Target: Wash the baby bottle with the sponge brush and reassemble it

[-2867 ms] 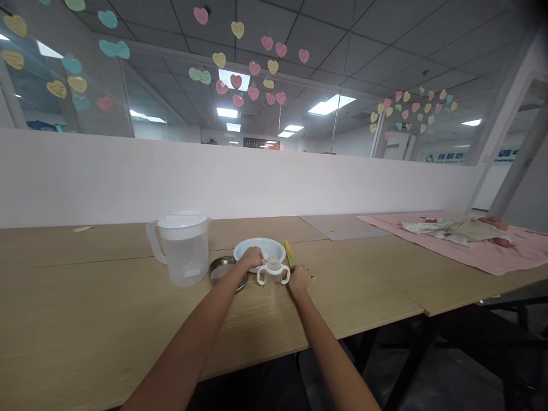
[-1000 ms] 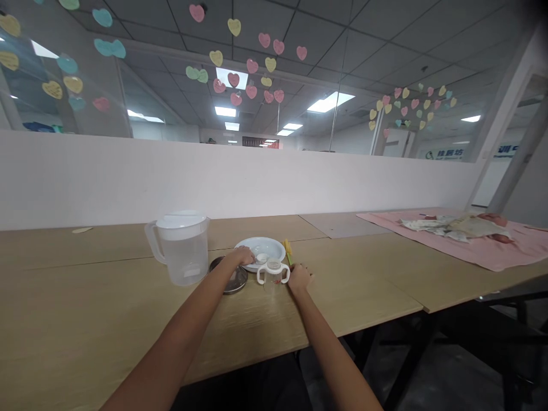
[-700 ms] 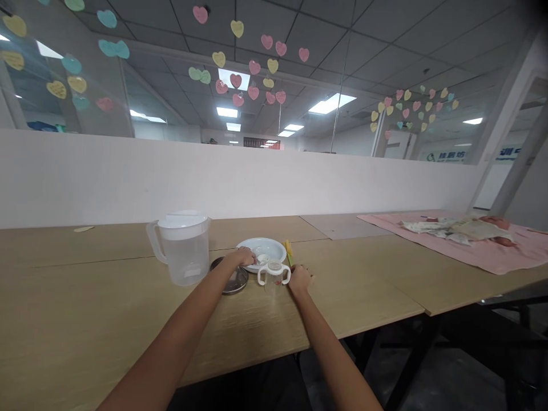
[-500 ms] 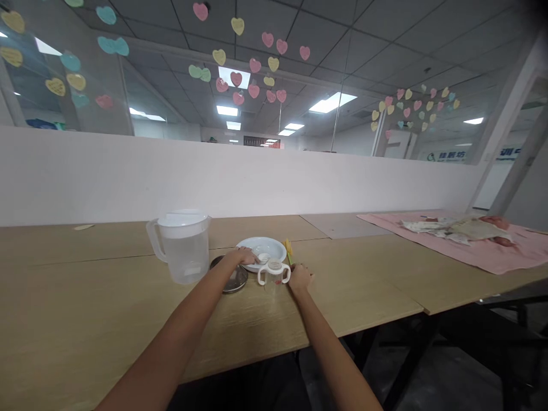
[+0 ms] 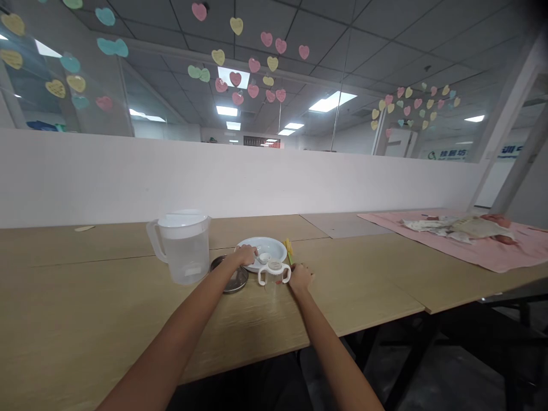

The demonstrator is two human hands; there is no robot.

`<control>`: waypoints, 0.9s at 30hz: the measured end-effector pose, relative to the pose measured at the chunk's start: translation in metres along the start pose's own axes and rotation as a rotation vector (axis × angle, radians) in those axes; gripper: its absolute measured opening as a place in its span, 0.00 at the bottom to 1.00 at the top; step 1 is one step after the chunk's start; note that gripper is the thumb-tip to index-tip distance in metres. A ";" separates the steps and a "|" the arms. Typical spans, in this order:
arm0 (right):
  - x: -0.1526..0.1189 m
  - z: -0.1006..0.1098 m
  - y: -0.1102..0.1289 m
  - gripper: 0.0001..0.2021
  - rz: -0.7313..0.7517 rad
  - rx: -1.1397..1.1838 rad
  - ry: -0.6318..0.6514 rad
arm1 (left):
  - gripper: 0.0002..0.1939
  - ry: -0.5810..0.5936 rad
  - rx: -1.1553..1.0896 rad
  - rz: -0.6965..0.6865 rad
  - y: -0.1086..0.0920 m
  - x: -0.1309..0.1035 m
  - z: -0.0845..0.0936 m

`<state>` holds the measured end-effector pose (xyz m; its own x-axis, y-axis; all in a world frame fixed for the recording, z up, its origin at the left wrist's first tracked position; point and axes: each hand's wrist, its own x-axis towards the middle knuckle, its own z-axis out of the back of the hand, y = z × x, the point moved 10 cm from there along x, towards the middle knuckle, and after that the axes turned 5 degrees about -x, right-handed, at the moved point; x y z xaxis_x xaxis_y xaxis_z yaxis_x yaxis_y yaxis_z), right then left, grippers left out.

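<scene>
My left hand is over the near left part of a white bowl, its fingers curled together; what they hold, if anything, is hidden. Just right of the fingertips, a small white round piece lies in the bowl. My right hand rests on the table, closed around the green handle of a brush with a yellow head. Between my hands stands a clear baby bottle with two white handles. Below my left wrist sits a dark round metal dish, partly covered by my forearm.
A clear plastic pitcher with a white lid stands left of the dish. On the right, a pink cloth carries a doll in pale clothing. The wooden table meets a low white wall at the back.
My left hand has drawn back slightly left, and its fingers, stretched toward the small white piece before, are now more curled. My right hand and the bottle have stayed put.
</scene>
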<state>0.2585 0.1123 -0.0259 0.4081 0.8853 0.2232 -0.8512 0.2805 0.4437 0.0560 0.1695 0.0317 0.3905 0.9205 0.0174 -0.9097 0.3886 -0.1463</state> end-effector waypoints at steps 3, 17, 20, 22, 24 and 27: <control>0.000 0.000 0.000 0.12 0.002 0.006 0.005 | 0.26 0.026 -0.010 -0.010 0.000 0.001 -0.003; 0.002 -0.003 0.000 0.12 0.014 -0.016 -0.014 | 0.24 0.081 -0.007 -0.014 -0.002 0.000 -0.008; 0.003 -0.005 -0.001 0.12 0.008 -0.017 -0.018 | 0.24 0.072 -0.008 -0.016 -0.003 -0.004 -0.007; 0.004 -0.007 -0.001 0.12 0.012 -0.014 -0.020 | 0.23 0.062 -0.009 -0.019 -0.003 -0.006 -0.006; 0.005 -0.008 -0.001 0.12 0.017 -0.011 -0.022 | 0.23 0.053 -0.012 -0.025 -0.003 -0.006 -0.005; 0.006 -0.009 -0.002 0.12 0.014 -0.014 -0.022 | 0.23 0.046 -0.020 -0.036 -0.001 -0.004 -0.006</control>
<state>0.2597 0.1206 -0.0333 0.4032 0.8808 0.2483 -0.8614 0.2736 0.4280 0.0560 0.1650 0.0263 0.4294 0.9028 -0.0228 -0.8922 0.4201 -0.1657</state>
